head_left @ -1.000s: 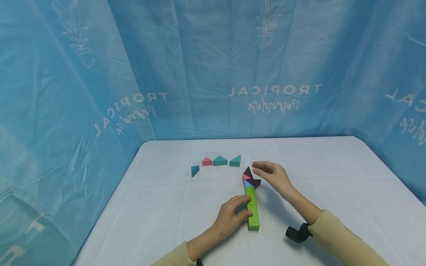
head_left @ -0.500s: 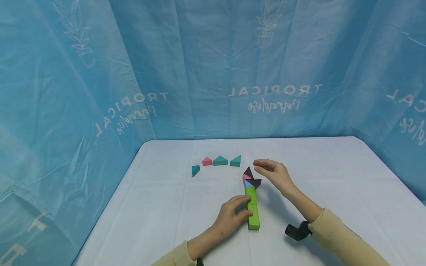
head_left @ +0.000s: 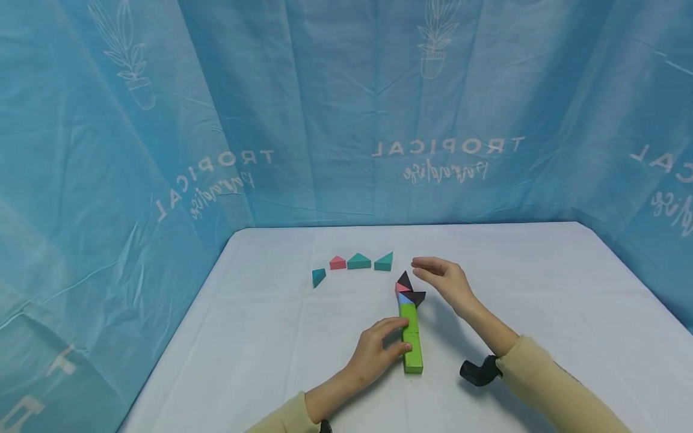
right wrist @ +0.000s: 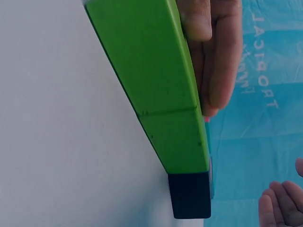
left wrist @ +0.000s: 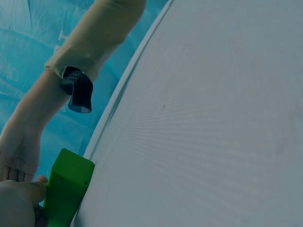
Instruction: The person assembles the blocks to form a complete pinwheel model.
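Two green blocks [head_left: 414, 355] lie end to end in a line pointing away from me. Beyond them sit a blue piece [head_left: 403, 299], a dark triangular block [head_left: 415, 297], a small pink triangle [head_left: 400, 288] and another dark triangle [head_left: 403, 281] at the far tip. My left hand [head_left: 370, 350] rests its fingertips and thumb along the left side of the green blocks; the right wrist view shows those fingers [right wrist: 222, 61] against that side. Just right of the far dark triangle, my right hand [head_left: 446, 284] hovers with loosely bent fingers, holding nothing visible.
Behind and left of the line lie a pink triangle [head_left: 337, 263], two teal triangles [head_left: 359, 261] and a smaller teal piece [head_left: 318, 277]. A white cloth [head_left: 260, 337] covers the table, and blue printed curtains [head_left: 335, 120] stand around it.
My right hand has lifted very slightly, and its sleeve has shifted a little to the left. The left hand and the blocks stay as they were.
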Tool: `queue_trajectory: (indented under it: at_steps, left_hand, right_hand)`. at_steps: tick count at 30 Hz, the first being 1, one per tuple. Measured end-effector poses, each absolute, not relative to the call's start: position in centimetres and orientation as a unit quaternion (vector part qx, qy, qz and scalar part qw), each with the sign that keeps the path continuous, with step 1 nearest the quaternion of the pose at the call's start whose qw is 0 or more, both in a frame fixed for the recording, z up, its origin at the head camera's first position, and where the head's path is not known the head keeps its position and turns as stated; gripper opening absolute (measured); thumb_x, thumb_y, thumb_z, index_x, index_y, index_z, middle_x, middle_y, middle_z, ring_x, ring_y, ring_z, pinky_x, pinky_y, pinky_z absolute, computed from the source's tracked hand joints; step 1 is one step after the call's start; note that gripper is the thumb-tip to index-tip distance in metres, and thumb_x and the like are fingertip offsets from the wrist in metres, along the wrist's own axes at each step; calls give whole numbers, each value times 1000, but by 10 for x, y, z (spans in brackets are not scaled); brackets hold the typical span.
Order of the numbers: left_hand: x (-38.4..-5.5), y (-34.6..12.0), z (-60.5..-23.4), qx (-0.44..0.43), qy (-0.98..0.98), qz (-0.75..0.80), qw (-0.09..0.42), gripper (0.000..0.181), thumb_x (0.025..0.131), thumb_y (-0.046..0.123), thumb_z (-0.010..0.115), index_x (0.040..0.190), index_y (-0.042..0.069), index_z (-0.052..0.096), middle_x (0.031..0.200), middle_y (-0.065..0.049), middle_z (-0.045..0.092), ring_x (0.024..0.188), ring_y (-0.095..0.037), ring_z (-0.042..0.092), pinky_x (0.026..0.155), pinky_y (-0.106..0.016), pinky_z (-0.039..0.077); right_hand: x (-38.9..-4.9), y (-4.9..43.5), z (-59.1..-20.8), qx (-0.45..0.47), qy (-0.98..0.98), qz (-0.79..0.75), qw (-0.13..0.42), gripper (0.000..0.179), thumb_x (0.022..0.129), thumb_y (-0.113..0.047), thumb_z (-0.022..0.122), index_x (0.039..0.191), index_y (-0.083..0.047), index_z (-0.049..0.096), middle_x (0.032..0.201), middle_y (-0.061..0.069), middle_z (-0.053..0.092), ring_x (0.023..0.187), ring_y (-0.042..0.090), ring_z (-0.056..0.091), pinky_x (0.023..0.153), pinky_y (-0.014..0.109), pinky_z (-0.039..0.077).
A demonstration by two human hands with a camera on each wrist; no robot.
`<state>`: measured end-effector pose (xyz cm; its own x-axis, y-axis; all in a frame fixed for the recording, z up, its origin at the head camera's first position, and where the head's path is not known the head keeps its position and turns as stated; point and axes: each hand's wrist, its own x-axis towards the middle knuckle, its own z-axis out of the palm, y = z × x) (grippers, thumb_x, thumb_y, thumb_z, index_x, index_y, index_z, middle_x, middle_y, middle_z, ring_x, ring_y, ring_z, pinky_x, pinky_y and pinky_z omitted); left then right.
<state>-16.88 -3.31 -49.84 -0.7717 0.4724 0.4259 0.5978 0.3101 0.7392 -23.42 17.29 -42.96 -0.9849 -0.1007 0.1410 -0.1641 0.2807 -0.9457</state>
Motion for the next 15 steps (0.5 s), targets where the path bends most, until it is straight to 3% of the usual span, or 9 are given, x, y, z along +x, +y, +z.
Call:
queue_trajectory:
  at_steps: [15]
  left_hand:
    - [-169, -33, -498, -336, -806, -483, 68, 45, 84, 18, 72, 124, 2, 59, 125, -4, 59, 119, -14, 51, 100, -31, 41]
  right_hand:
    - [-279, 171, -463, 54, -828, 557, -14, 46, 89, -21, 67, 128, 0, 56, 124, 15, 59, 116, 30, 53, 99, 44, 42]
